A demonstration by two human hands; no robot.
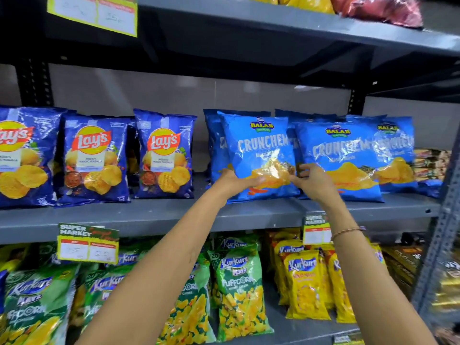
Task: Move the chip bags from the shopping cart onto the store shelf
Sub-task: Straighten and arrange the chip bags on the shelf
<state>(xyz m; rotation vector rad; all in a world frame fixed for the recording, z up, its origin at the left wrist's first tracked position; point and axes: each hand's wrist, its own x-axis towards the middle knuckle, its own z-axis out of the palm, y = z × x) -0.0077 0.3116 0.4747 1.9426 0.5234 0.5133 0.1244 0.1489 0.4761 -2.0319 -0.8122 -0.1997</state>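
A light blue Crunchex chip bag [258, 150] stands upright on the grey middle shelf [149, 215], leaning on another blue bag behind it. My left hand [234, 181] grips its lower left edge, thumb across the front. My right hand [315, 181] holds its lower right edge, between it and the neighbouring Crunchex bag [341, 158]. More Crunchex bags [395, 150] stand to the right. The shopping cart is out of view.
Three dark blue Lay's bags [95, 158] stand on the same shelf to the left. Green Kurkure Puffcorn bags [239, 290] and yellow Kurkure bags [306, 287] fill the shelf below. Price tags [87, 245] hang off the shelf edge. A metal upright [438, 245] stands at right.
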